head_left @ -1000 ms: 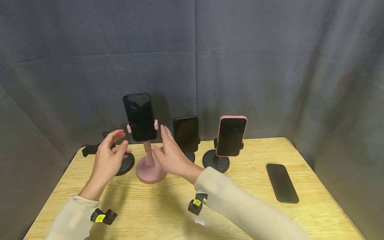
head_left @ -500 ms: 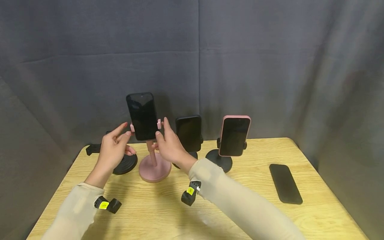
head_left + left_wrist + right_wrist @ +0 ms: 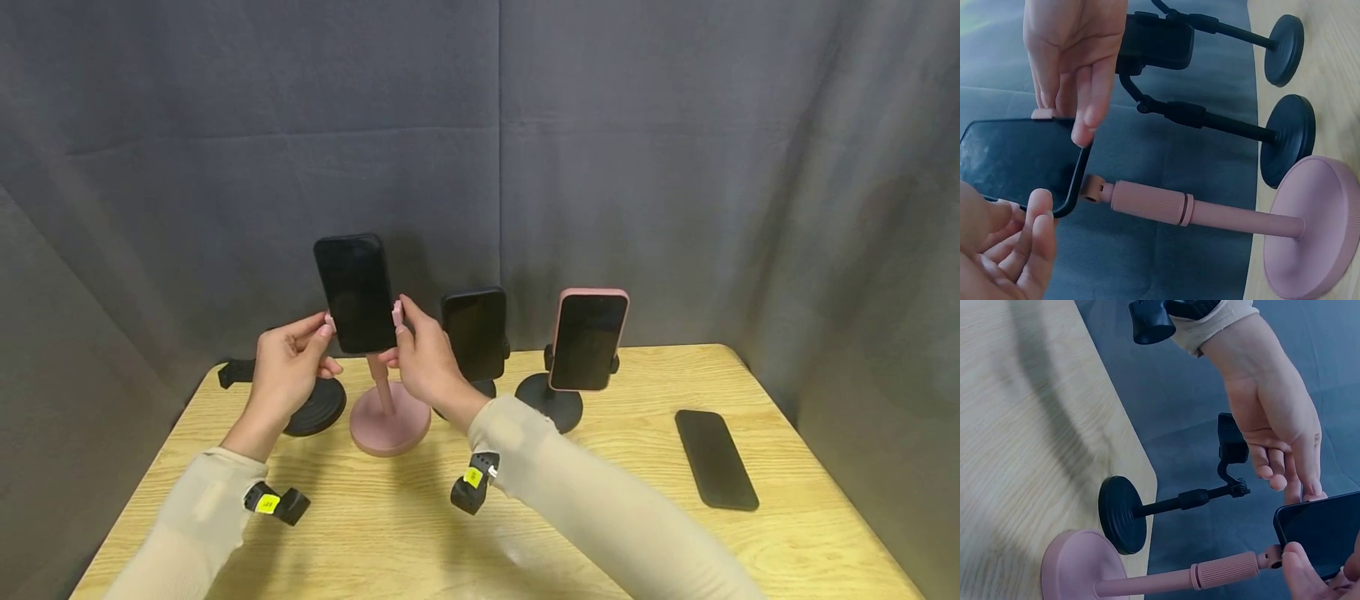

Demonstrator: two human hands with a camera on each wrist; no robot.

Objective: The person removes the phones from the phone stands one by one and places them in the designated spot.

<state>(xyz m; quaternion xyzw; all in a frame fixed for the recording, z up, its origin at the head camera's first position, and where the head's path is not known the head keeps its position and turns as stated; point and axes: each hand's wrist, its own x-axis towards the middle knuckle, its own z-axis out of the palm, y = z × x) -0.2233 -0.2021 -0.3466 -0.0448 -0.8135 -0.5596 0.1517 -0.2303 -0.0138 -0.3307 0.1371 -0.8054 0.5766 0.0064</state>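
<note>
A black smartphone (image 3: 354, 292) stands upright, leaning slightly, in the pink clamp of a pink phone stand (image 3: 390, 421). My left hand (image 3: 288, 367) pinches the clamp's left arm (image 3: 330, 322) between thumb and forefinger. On the other side, my right hand (image 3: 431, 358) holds the clamp's right arm (image 3: 398, 313), forefinger behind and thumb by the phone's lower edge. In the left wrist view, the stand's pink pole (image 3: 1235, 219) shows below the phone. The back of the clamp is hidden.
A black stand (image 3: 315, 408) without a phone is at left, partly behind my left hand. Right of the pink stand, black stands hold a dark phone (image 3: 474, 333) and a pink-cased phone (image 3: 588, 340). Another black phone (image 3: 716, 458) lies flat on the wooden table (image 3: 375, 533).
Both hands were held apart beside the phone; they have closed in on the clamp's two arms and now grip them. The view has shifted slightly left.
</note>
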